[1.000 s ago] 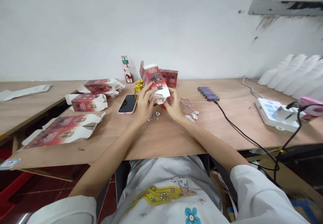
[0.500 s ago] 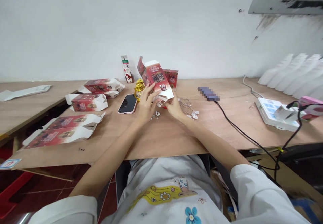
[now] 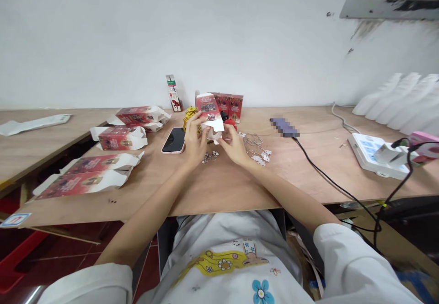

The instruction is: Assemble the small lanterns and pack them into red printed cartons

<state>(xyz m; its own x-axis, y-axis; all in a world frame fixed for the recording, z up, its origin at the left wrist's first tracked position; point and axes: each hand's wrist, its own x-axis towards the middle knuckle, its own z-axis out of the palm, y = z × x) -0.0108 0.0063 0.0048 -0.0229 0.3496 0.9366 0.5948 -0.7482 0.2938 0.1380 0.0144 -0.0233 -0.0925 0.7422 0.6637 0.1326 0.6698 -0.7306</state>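
Observation:
Between both hands is a small red printed carton [image 3: 208, 107], tilted, with its white flaps toward me. My left hand [image 3: 195, 140] grips its left side, fingers over the printed face. My right hand [image 3: 233, 145] pinches a white flap at the lower right end. Just behind my left hand stands a gold lantern-shaped ornament [image 3: 190, 114], partly covered. A red ornament [image 3: 230, 122] is right behind my right hand. Small silver round pieces [image 3: 210, 157] lie in front of the hands, and thin wire pieces with white tags [image 3: 262, 157] lie to the right.
Several unfolded and part-folded red cartons [image 3: 118, 138] lie at the left. A phone [image 3: 173, 140] rests beside my left hand. Red cartons [image 3: 236, 107] stand near the wall. A purple device [image 3: 284, 127] with a black cable and a white power strip [image 3: 377, 155] are at the right.
The carton has come lower, and its raised side panel no longer sticks up at the left. My right hand has shifted slightly to the flap; the red ornament and cartons behind now show more.

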